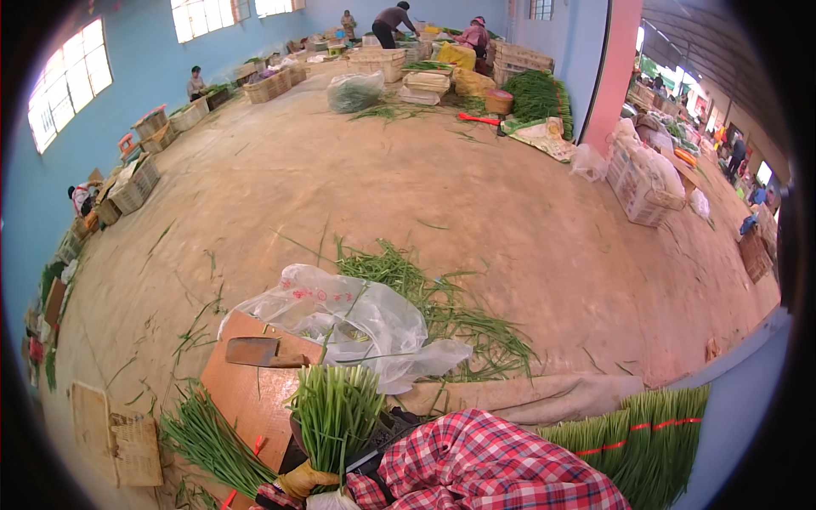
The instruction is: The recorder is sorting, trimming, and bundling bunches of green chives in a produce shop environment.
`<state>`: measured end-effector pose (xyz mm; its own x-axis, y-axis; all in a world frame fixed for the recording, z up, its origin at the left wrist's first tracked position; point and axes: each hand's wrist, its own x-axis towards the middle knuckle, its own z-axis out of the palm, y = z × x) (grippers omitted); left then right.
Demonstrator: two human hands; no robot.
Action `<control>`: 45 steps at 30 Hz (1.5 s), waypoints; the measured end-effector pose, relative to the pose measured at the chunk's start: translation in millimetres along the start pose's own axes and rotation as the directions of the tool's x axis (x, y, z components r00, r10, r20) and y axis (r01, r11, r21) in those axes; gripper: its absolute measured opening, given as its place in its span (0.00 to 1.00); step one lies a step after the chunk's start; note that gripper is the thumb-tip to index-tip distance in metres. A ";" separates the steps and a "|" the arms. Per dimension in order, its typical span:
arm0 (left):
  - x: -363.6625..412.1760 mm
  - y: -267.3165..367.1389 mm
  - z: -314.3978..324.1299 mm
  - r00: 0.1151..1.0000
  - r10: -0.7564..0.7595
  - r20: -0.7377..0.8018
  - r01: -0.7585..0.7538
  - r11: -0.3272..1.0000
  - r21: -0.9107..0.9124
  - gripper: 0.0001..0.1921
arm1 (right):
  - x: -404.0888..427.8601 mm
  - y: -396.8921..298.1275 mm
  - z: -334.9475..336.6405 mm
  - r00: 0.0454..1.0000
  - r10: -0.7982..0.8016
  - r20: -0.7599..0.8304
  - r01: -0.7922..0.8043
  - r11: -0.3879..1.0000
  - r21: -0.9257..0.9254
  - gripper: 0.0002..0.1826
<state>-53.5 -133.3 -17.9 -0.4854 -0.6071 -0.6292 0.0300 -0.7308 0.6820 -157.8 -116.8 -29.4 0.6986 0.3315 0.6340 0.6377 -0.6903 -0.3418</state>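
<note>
My left hand (306, 479), in a yellowish glove, is closed around a thick bundle of green stalks (338, 408) with pale cut ends upward. My right hand (333, 500), in a whitish glove, shows only in part at the bottom edge, against the bundle's lower part; its fingers are hidden. Loose long green leaves (213, 437) lie left of the bundle, across a brown board (255, 395). A cleaver (255, 352) with a wooden handle rests on the board's far part. Red tape (258, 445) shows near the glove.
A clear plastic bag (382, 319) and scattered green trimmings (459, 319) lie beyond the board. Bundles tied with red bands (637, 433) stand at right beside a low wall. A flattened basket (134, 446) is at left. Several people work among crates (376, 62) farther off.
</note>
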 end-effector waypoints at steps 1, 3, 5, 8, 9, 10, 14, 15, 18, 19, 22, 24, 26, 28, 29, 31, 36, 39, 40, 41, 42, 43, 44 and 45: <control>0.0 0.2 -0.1 1.000 -0.005 0.005 0.005 1.000 0.002 0.23 | -0.3 1.8 2.5 1.000 0.015 0.005 -0.016 1.000 0.009 0.08; 4.0 -0.6 -2.4 0.997 0.009 -0.074 -0.012 0.999 -0.047 0.20 | -5.1 1.0 7.7 0.999 0.054 0.006 -0.054 0.998 0.032 0.07; 11.9 -4.8 -24.8 0.998 0.017 -0.061 -0.020 0.999 -0.042 0.19 | -16.1 -1.0 10.4 0.992 0.129 -0.005 -0.129 0.989 0.077 0.07; 9.8 -2.6 -35.3 0.989 0.107 -0.103 -0.116 0.989 -0.089 0.14 | -51.7 -3.2 3.1 0.881 0.395 -0.259 -0.272 0.872 0.407 0.07; -13.9 20.0 -4.9 0.958 0.209 -0.197 -0.240 0.959 -0.151 0.12 | -48.7 -27.8 -77.5 0.735 0.432 -0.524 -0.365 0.902 0.232 0.10; -19.4 17.9 -13.5 0.975 0.153 -0.162 -0.184 0.961 -0.205 0.19 | -60.3 -32.2 -103.1 0.496 0.655 -0.570 -0.470 0.755 0.458 0.10; -23.5 11.3 -35.8 0.996 0.062 -0.057 -0.078 0.937 -0.341 0.29 | -156.5 13.0 -140.6 -0.011 0.826 -0.563 -0.353 0.524 0.775 0.49; -24.2 17.6 -30.4 0.999 0.046 -0.006 -0.045 0.915 -0.401 0.29 | -153.3 13.8 -141.6 -0.008 0.828 -0.560 -0.352 0.522 0.777 0.49; -23.2 27.2 -11.5 0.986 0.166 0.032 -0.156 0.964 -0.213 0.26 | -122.7 8.3 -152.2 0.112 0.992 -0.064 0.082 0.055 0.995 0.52; -19.9 25.2 -12.6 0.974 0.204 0.100 -0.172 0.950 -0.260 0.26 | -122.7 13.6 -148.3 0.122 0.991 -0.055 0.083 0.045 0.996 0.52; -18.7 28.5 -12.5 0.991 0.129 0.028 -0.124 0.983 -0.135 0.26 | -139.9 29.5 -135.9 0.311 0.948 -0.063 0.178 0.007 0.984 0.45; -20.4 36.8 -7.6 0.990 0.128 0.054 -0.121 0.985 -0.119 0.24 | -148.0 29.6 -130.4 0.310 0.942 -0.128 0.226 0.058 0.972 0.42; -35.4 46.1 0.4 0.986 0.148 0.074 -0.139 0.985 -0.106 0.24 | -141.4 27.1 -124.7 0.235 0.937 -0.257 0.196 0.213 0.957 0.38; -35.2 39.6 -12.2 0.965 0.227 0.129 -0.193 0.954 -0.229 0.29 | -146.3 38.5 -110.6 0.270 0.963 0.013 0.047 -0.027 0.999 0.39; -24.5 18.4 -40.5 0.974 0.192 0.120 -0.145 0.936 -0.321 0.33 | -140.7 35.6 -118.8 0.385 0.921 -0.065 0.045 0.052 0.998 0.43; -15.3 27.8 -40.2 0.989 0.115 0.091 -0.083 0.951 -0.299 0.32 | -153.1 23.2 -130.3 0.175 0.984 -0.020 -0.171 0.051 0.984 0.45; -6.6 33.0 -40.5 0.990 0.130 0.049 -0.116 0.966 -0.230 0.32 | -170.4 13.0 -151.3 0.152 0.988 -0.024 -0.251 0.062 0.966 0.41; -9.4 24.0 -39.9 0.992 0.127 -0.001 -0.122 0.949 -0.290 0.34 | -177.8 10.5 -164.8 0.074 0.996 -0.046 -0.267 0.064 0.962 0.28; -10.9 19.7 -42.0 0.993 0.115 -0.037 -0.120 0.937 -0.327 0.35 | -186.9 13.2 -166.1 -0.004 0.989 -0.150 -0.171 0.147 0.974 0.22; -11.7 14.5 -47.4 0.992 0.116 -0.041 -0.123 0.936 -0.331 0.35 | -196.6 14.7 -168.4 -0.093 0.965 -0.245 -0.080 0.238 0.968 0.17; -12.6 8.0 -55.8 0.992 0.107 -0.072 -0.124 0.939 -0.322 0.36 | -205.4 13.8 -175.0 -0.085 0.943 -0.321 0.038 0.325 0.945 0.12; -13.0 8.4 -55.7 0.991 0.092 -0.097 -0.118 0.944 -0.309 0.37 | -202.8 13.2 -182.5 -0.091 0.943 -0.320 0.040 0.325 0.945 0.12; -12.1 10.1 -53.0 0.992 0.086 -0.092 -0.110 0.945 -0.307 0.37 | -197.9 11.7 -189.5 -0.056 0.912 -0.405 -0.108 0.398 0.911 0.14; -12.0 21.6 -39.2 0.983 0.146 -0.114 -0.166 0.967 -0.196 0.30 | -190.0 8.3 -193.5 -0.010 0.876 -0.483 -0.254 0.465 0.848 0.17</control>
<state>-12.7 -154.0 -10.2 -0.3730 -0.7387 -0.5614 0.2806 -0.6666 0.6906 -348.0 -310.0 -18.5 0.3953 -0.9181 0.0292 0.3938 0.1407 -0.9084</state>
